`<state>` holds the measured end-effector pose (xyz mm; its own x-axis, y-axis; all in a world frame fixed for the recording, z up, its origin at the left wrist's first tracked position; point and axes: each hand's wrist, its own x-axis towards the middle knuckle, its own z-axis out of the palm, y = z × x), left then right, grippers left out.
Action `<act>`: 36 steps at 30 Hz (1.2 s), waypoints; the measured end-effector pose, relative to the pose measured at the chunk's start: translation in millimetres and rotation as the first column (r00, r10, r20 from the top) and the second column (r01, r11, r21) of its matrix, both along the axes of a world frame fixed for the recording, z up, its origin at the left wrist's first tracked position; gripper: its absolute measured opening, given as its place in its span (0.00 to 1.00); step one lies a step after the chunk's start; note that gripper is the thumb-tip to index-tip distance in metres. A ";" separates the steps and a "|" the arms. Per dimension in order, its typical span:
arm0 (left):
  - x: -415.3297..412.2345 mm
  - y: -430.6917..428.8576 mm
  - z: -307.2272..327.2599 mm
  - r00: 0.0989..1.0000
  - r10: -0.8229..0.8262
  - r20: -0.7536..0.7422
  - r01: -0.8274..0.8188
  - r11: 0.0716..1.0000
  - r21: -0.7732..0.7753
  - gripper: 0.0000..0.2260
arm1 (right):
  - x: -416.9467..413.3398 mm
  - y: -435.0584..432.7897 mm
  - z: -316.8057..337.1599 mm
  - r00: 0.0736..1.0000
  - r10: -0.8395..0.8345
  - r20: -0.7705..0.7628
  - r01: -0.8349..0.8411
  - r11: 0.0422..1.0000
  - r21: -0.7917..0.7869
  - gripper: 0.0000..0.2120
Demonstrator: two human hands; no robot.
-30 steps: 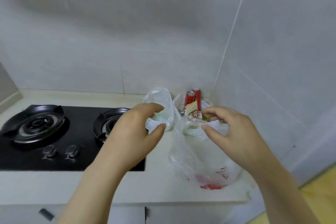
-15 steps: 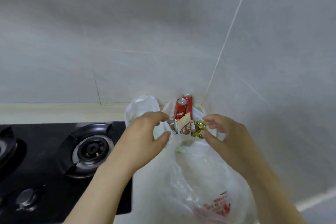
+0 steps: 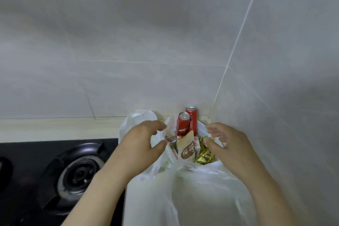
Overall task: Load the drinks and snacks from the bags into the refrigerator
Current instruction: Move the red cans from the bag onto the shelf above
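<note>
While bag [image 3: 192,198] sat at bench [image 3: 55,128] back right corner, left hand [image 3: 141,145], right hand [image 3: 231,145] fingers clamped its rim; cans [image 3: 183,124] inside.

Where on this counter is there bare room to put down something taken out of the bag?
The pale counter strip between the black gas stove and the grey tiled wall looks bare. The corner is crowded: two red drink cans, snack packets, and the white plastic bag with the left hand and right hand at its mouth.
</note>
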<state>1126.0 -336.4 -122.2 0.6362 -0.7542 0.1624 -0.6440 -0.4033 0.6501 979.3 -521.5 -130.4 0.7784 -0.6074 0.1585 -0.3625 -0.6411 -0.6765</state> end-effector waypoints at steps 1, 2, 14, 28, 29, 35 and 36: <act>2.9 -7.9 -0.6 1.000 0.003 -0.001 -0.003 1.000 0.006 0.16 | 3.1 -7.7 -2.0 1.000 -0.002 0.001 0.002 1.000 0.009 0.15; 5.9 -16.0 -1.5 1.000 0.004 0.001 -0.004 1.000 0.015 0.16 | 6.1 -15.1 -3.9 1.000 -0.002 0.000 0.002 1.000 0.017 0.15; 47.2 -88.6 -58.5 0.992 0.040 -0.121 -0.024 0.991 0.132 0.13 | 52.9 -104.4 -60.2 0.993 -0.034 -0.109 0.048 0.991 0.124 0.14; 93.7 -158.0 -117.4 0.983 0.078 -0.168 -0.040 0.975 0.218 0.16 | 117.6 -172.5 -114.9 0.984 -0.029 -0.178 0.057 0.986 0.157 0.11; 96.3 -162.9 -122.0 0.982 0.079 -0.173 -0.040 0.974 0.222 0.17 | 120.9 -175.9 -119.0 0.984 -0.032 -0.174 0.059 0.986 0.153 0.11; 111.2 -190.4 -142.9 0.982 0.098 -0.161 -0.060 0.973 0.222 0.20 | 139.4 -191.3 -143.5 0.967 -0.077 -0.243 0.121 0.978 0.170 0.20; 113.5 -195.0 -144.4 0.983 0.096 -0.159 -0.060 0.975 0.216 0.20 | 143.7 -193.8 -146.2 0.968 -0.073 -0.241 0.116 0.979 0.170 0.21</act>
